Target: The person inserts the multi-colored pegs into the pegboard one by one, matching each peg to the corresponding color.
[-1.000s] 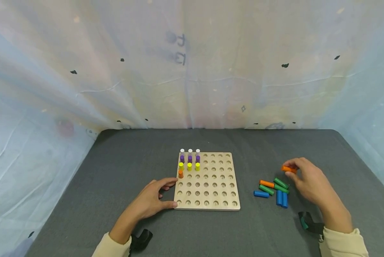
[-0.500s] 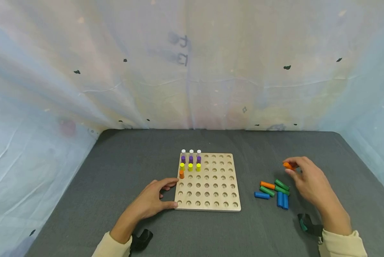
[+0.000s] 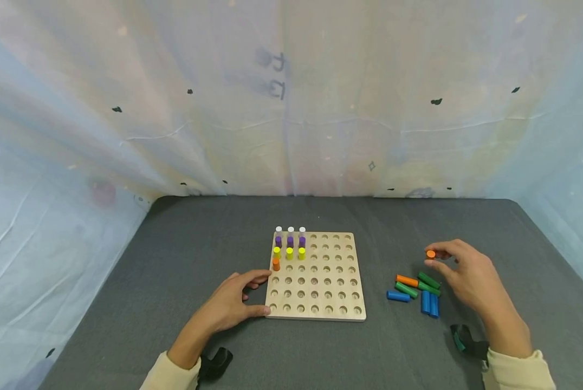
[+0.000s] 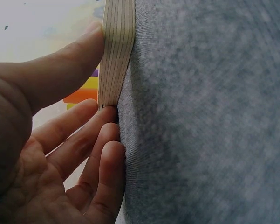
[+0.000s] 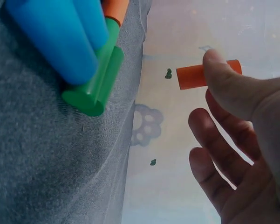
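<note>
An orange peg (image 3: 431, 254) is pinched between the thumb and fingers (image 5: 223, 79) of the right hand (image 3: 467, 273), and is held above the grey tabletop (image 3: 184, 260) at about 3 o'clock from the wooden pegboard (image 3: 316, 276), well apart from it. Just below it, at 6 o'clock, a loose heap of pegs (image 3: 415, 292) is seen lying on the tabletop: orange, green and blue. The left hand (image 3: 230, 303) is rested at the board's 8 o'clock corner, its thumb and fingers (image 4: 93, 140) spread and pressed against the layered edge. Upright pegs are seated in the board's 11 o'clock corner: three white (image 3: 290, 229), three purple (image 3: 290, 240), three yellow (image 3: 289, 252) and one orange (image 3: 276, 264).
</note>
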The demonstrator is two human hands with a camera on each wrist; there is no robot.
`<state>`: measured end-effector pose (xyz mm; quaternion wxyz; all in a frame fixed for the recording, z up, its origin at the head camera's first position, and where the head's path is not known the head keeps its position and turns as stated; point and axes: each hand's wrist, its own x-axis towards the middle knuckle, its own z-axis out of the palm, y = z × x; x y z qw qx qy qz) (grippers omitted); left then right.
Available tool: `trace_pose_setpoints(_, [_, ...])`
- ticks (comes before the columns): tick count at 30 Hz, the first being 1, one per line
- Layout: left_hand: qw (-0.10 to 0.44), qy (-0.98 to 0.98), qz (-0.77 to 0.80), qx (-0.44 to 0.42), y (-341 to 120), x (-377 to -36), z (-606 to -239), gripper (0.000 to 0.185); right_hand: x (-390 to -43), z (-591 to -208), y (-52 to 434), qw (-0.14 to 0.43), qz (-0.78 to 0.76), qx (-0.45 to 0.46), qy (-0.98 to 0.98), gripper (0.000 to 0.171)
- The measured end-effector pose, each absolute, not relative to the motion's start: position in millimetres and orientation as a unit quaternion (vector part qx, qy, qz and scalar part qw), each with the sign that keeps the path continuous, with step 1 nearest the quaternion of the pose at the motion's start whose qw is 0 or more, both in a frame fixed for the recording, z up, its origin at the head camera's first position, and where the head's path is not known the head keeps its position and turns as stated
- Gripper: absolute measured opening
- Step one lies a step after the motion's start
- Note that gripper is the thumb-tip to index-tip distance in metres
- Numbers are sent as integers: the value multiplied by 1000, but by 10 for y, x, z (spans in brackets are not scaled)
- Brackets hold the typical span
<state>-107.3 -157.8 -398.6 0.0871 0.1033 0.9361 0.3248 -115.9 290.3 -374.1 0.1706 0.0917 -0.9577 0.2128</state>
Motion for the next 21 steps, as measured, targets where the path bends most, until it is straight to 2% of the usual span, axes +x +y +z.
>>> trace_pose_setpoints(10, [91, 932, 334, 105, -1591, -1036, -4029, 70, -1088, -3654, 2369, 132, 242, 127, -953, 26])
trace_pose_setpoints(15, [89, 930, 339, 114, -1592, -1073, -4004, 70, -1143, -3561, 1945, 118, 276, 155, -941, 23])
trace_pose_setpoints(21, [85, 934, 328, 111, -1601, -1081, -3966, 70, -1208, -3539, 1346, 67, 302, 176, -935, 22])
